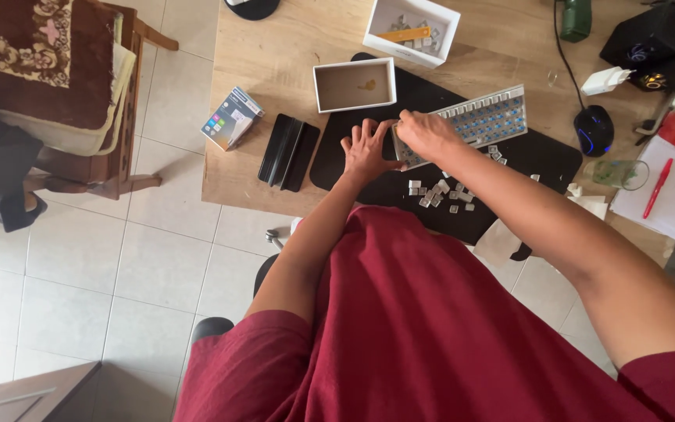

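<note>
**Both hands at the near-left end of the keyboard**

Head view: the keyboard (484,119) lies on a black desk mat (541,156), its long axis running from the near-left corner up toward the far right. Its caps are off, leaving blue switches bare. The right hand (425,134) rests curled over the near-left end of the board; whether its fingers pinch anything, I cannot tell. The left hand (365,148) lies just beside that same end, fingers spread flat on the mat, touching or nearly touching the board's edge. Loose keycaps (441,194) are scattered on the mat just near of the board, closest to the right hand.

A white box (354,84) beyond the left hand looks nearly empty, with only a small yellowish mark inside. A second white box (411,30), farther off, holds more keycaps and a yellow tool
</note>
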